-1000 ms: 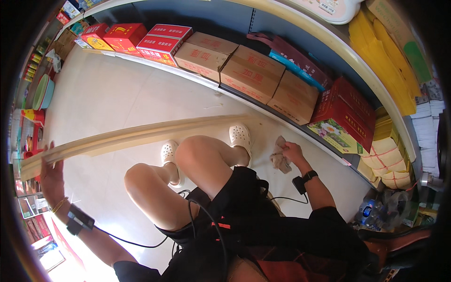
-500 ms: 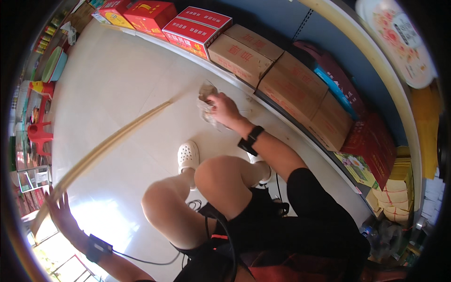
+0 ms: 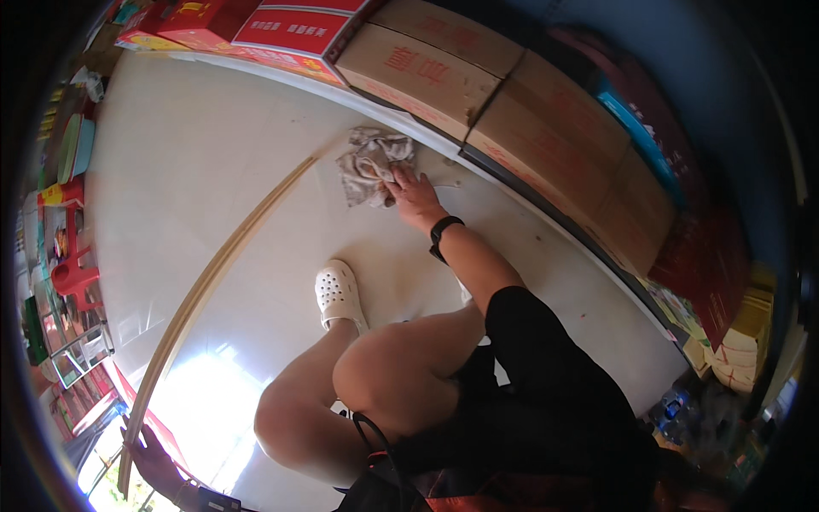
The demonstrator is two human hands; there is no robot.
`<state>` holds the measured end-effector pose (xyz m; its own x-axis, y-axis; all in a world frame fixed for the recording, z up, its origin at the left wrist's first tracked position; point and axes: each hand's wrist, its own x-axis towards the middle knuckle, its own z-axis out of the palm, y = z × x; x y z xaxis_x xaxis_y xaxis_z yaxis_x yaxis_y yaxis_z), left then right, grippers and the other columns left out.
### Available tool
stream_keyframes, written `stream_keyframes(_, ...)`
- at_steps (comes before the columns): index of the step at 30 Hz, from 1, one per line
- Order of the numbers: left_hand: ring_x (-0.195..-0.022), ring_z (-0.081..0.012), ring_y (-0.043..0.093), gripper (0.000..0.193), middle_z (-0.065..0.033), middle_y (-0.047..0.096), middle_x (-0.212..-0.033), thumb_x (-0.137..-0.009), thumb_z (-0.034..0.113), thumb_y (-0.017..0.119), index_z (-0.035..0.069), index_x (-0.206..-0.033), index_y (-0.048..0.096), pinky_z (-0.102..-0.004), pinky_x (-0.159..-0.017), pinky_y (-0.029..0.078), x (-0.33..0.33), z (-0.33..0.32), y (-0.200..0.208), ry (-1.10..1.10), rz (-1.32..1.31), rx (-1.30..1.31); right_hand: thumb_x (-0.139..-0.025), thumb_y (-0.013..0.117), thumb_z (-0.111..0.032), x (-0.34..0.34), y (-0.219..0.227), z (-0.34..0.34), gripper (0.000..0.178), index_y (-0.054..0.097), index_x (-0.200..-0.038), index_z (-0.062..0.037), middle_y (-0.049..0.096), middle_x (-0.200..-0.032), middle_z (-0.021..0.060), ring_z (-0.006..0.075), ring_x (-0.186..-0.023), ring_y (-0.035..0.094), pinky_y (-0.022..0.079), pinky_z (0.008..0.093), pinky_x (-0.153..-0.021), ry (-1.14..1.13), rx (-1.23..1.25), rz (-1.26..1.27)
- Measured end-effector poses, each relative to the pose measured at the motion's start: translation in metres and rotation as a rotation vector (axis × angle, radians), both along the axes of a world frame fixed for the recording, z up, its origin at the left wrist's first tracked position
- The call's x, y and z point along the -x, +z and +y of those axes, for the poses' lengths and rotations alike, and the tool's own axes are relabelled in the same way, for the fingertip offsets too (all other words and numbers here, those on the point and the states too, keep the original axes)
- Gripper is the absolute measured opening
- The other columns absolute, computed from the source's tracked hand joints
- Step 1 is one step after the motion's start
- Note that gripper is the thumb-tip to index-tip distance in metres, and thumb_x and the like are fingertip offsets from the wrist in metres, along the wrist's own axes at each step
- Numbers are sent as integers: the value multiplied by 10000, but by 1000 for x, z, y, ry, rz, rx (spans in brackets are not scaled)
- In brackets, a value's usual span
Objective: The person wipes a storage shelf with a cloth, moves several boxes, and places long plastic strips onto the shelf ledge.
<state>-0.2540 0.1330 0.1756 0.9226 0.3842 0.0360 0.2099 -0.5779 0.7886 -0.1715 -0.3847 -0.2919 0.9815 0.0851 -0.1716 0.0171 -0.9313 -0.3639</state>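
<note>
A grey-white patterned rag (image 3: 368, 166) lies spread and wrinkled on the pale floor, close to the shelf's base. My right hand (image 3: 415, 198) is on its near right edge, fingers bent over the cloth. Long, thin wooden strips (image 3: 213, 271) slant from the lower left towards the rag, appearing bowed in this picture. At their near end my left hand (image 3: 156, 465) holds them, with fingertips showing past the far side. That hand is dark against the bright light, and its grip is partly hidden.
Brown cardboard cartons (image 3: 546, 141) and red boxes (image 3: 299, 34) line the low shelf on the right and ahead. Red plastic stools (image 3: 75, 277) stand at the far left. My white clog (image 3: 338, 293) is on the floor between the strips and my right arm.
The rag, bunched in my right hand before, is now spread on the floor under its fingers. My left hand and the strips' near end have shifted right and nearer.
</note>
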Motion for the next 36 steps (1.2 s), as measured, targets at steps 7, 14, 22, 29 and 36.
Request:
stream_keyframes(7,-1142,-253,434,361,-110,427,-1265,-912,246,388,77,-1229,426,-283,-960,361,7,-72,-8,17,297,-1265,-779,496,-210,149,59,-97,480,398,-1247,-182,365,-1273,94,277,-1116,407,293,490,-911,-226,12,113)
stream_keyframes(14,-1210,-274,331,401,-165,301,-1329,-931,173,316,-41,-1266,265,-335,-1016,329,2,-34,-26,-223,2,-217,-799,514,-375,328,96,-183,566,337,-1300,-179,318,-1325,141,322,-1165,359,226,607,-921,-548,192,842)
stream_keyframes(22,-1202,-309,331,401,-184,316,-1315,-903,132,390,-62,-1239,291,-375,-1034,307,-4,-97,-13,145,-217,884,-732,588,-249,384,46,-167,606,323,-1259,-107,427,-1178,190,409,-1112,334,228,554,-950,-1150,99,391)
stream_keyframes(29,-1162,-306,385,366,-197,366,-1277,-893,115,404,-91,-1190,348,-369,-1018,335,-16,-32,-28,-134,-90,516,-723,482,2,352,19,-186,39,506,-748,-15,476,-866,211,347,-788,460,364,483,-766,-1361,-206,232)
stream_keyframes(36,-1172,-313,375,350,-218,365,-1275,-874,78,418,-109,-1168,389,-400,-1021,327,-24,-52,-26,-33,-96,766,-661,556,-9,338,59,-96,568,444,-1182,-205,300,-1213,249,437,-904,514,472,448,-734,-744,-148,231)
